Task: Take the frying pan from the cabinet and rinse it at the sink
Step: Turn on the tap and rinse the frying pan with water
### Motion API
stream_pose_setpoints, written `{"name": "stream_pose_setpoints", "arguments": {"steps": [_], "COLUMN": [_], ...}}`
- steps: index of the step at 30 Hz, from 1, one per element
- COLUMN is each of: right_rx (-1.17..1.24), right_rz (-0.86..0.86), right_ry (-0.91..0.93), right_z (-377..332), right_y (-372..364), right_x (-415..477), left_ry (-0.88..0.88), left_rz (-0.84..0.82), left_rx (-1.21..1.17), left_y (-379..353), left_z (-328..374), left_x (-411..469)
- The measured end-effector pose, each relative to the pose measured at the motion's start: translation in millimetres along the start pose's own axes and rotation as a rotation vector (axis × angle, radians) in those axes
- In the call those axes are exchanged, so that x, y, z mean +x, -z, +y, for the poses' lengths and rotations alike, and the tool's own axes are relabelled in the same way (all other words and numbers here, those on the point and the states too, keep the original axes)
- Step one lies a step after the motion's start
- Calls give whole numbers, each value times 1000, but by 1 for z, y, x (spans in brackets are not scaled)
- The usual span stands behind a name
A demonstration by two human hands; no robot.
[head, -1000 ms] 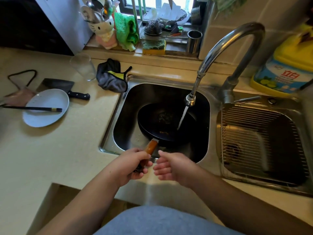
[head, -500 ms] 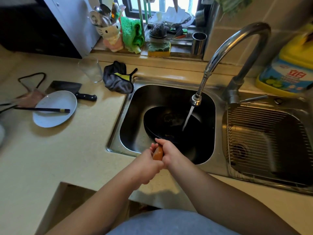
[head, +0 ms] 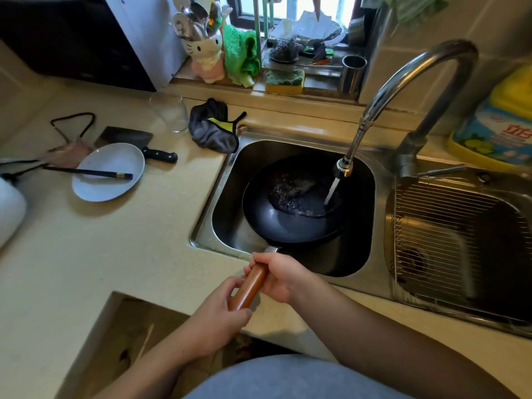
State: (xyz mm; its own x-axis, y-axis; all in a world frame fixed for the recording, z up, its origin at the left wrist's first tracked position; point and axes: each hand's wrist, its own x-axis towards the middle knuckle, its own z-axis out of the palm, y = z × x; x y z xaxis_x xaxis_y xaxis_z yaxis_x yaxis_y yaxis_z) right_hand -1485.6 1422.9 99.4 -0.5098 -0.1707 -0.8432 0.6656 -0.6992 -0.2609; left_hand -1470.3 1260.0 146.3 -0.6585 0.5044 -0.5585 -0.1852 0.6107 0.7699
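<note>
Black frying pan [head: 290, 208] inside the left basin of the sink [head: 218, 226], tilted, rim nearest the front edge raised, bowl facing up. Water stream [head: 331, 192] from the faucet [head: 383, 99] nozzle landing on the pan's inner surface toward the far right side; puddle and foam gathered in the far part of the bowl. Brown wooden handle [head: 250, 286] sticking out over the sink's front edge toward the tabletop [head: 86, 254]. Right hand [head: 283, 279] wrapped around the upper part of the handle, next to the metal neck. Left hand [head: 220, 306] clasping the lower end of the handle, fingers curled over it. Both forearms coming in from below the sink. Left of the sink: white plate [head: 108, 171] with chopsticks [head: 86, 172] lying across it, cleaver [head: 135, 144] behind the plate, clear glass [head: 169, 112] and dark cloth [head: 214, 126] by the sink's back left corner. Right of the sink: second basin with wire rack [head: 460, 237], yellow detergent bottle [head: 498, 119] behind it.
</note>
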Motion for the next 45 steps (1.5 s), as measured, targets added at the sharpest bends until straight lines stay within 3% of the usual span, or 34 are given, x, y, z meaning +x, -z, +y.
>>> {"name": "stream_pose_setpoints", "arguments": {"steps": [8, 22, 34, 45], "right_rx": [-76, -187, -145, -142], "right_rz": [26, -114, -209, -164], "right_ry": [33, 40, 19, 129], "right_z": [6, -5, -9, -4], "right_y": [4, 7, 0, -1], "right_x": [0, -11, -17, -26], "left_ry": [-78, -119, -112, -138], "left_rz": [69, 223, 327, 160], "left_rx": [21, 127, 425, 204], "left_y": [-17, -39, -30, -9], "left_z": [-20, -19, 6, 3], "left_x": [-6, -16, -23, -27]}}
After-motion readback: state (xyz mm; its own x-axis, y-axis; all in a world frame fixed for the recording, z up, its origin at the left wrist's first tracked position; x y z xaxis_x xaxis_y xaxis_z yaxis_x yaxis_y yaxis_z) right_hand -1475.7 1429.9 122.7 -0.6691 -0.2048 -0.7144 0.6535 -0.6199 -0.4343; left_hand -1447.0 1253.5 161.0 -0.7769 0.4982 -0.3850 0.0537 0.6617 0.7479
